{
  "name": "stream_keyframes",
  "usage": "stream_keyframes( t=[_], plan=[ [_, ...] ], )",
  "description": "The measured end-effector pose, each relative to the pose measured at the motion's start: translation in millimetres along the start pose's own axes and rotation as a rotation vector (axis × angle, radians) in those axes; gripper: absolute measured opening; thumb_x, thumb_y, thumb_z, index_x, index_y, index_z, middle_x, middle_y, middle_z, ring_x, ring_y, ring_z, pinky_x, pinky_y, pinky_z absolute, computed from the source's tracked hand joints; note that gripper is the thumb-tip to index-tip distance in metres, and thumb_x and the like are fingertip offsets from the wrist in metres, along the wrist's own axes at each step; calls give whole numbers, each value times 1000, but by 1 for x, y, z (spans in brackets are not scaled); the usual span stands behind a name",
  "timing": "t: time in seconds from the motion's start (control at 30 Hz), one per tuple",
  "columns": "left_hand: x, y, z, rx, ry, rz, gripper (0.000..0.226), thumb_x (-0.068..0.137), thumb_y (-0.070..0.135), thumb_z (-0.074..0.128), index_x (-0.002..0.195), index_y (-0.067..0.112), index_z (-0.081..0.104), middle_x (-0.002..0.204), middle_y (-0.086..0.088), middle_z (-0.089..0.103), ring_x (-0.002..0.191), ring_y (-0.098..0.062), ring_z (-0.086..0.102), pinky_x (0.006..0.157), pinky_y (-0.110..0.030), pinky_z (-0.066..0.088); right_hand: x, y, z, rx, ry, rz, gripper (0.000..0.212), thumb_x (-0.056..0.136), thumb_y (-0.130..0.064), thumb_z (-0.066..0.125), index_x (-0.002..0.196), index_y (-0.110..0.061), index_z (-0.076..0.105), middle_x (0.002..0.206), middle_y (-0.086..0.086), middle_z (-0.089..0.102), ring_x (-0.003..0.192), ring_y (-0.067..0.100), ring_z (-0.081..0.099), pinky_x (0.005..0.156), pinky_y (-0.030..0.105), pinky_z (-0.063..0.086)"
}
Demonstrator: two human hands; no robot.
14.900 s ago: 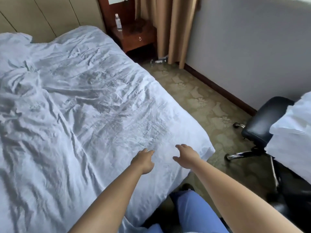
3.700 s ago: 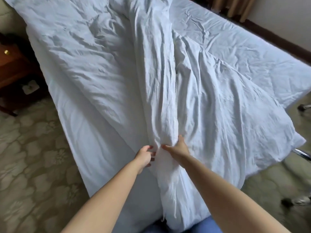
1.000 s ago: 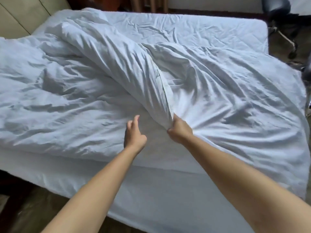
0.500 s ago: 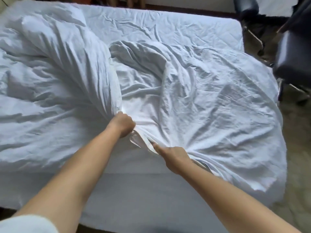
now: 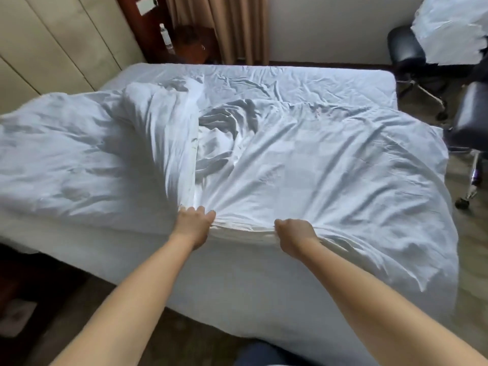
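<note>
A white duvet (image 5: pixel 330 165) lies crumpled across the bed (image 5: pixel 290 80), with a thick fold rising left of the middle. Both my hands grip its near edge at the bed's near side. My left hand (image 5: pixel 194 221) clutches bunched fabric where the fold ends. My right hand (image 5: pixel 294 235) is closed on the edge a short way to the right. The edge is stretched taut between them. The duvet's right side hangs over the bed's corner.
A dark office chair (image 5: pixel 412 56) and a second chair (image 5: pixel 472 120) stand right of the bed, with white linen (image 5: pixel 449 30) piled above. A wooden nightstand (image 5: pixel 192 43) with a water bottle (image 5: pixel 165 38) and brown curtains (image 5: pixel 237 25) are behind. Patterned carpet (image 5: pixel 475 247) surrounds the bed.
My hands have moved apart along the duvet's edge, pulling it straight toward me. The right part of the duvet lies flatter than half a second ago. My view has lifted toward the far wall.
</note>
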State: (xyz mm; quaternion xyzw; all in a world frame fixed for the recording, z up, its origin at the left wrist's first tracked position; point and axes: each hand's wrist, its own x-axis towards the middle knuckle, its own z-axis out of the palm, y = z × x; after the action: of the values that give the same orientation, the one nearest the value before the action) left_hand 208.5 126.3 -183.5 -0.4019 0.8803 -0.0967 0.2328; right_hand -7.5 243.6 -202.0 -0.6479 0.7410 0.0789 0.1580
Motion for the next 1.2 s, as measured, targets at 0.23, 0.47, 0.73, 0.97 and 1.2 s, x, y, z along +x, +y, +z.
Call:
stream_keyframes(
  t=[0.23, 0.47, 0.73, 0.97, 1.2],
  plan=[
    [-55, 40, 33, -14, -492, 43, 60, 87, 8, 46, 144, 25, 37, 145, -6, 34, 139, -25, 23, 113, -54, 21, -49, -3, 61, -39, -375, -74, 42, 86, -23, 58, 128, -19, 56, 128, 10, 47, 121, 29, 47, 96, 34, 42],
    [-56, 4, 15, -108, -343, -51, 52, 91, 14, 42, 141, 27, 41, 142, -2, 42, 134, -23, 34, 108, -41, 34, -32, -19, 18, 183, -274, -18, 60, 91, -37, 55, 145, -25, 34, 143, 4, 42, 128, 25, 45, 98, 34, 42],
    [-48, -60, 8, -197, -248, -22, 55, 91, 10, 41, 142, 29, 40, 144, -2, 41, 135, -23, 35, 108, -38, 36, 9, -100, -24, 161, -193, -25, 62, 92, -37, 55, 148, -25, 30, 148, 3, 41, 134, 25, 40, 105, 34, 37],
    [-26, -151, 19, -191, -132, 84, 57, 89, 8, 41, 142, 28, 40, 140, -3, 41, 132, -25, 37, 105, -40, 38, 66, -188, -52, 208, -163, 47, 62, 92, -36, 54, 147, -24, 30, 146, 4, 41, 133, 25, 40, 105, 36, 39],
    [12, -205, 41, -212, -121, 184, 54, 89, 9, 43, 140, 26, 42, 138, -4, 41, 132, -25, 38, 103, -40, 39, 116, -222, -57, 252, -169, 133, 60, 93, -35, 53, 147, -24, 31, 144, 4, 41, 130, 25, 42, 99, 33, 38]
  ],
)
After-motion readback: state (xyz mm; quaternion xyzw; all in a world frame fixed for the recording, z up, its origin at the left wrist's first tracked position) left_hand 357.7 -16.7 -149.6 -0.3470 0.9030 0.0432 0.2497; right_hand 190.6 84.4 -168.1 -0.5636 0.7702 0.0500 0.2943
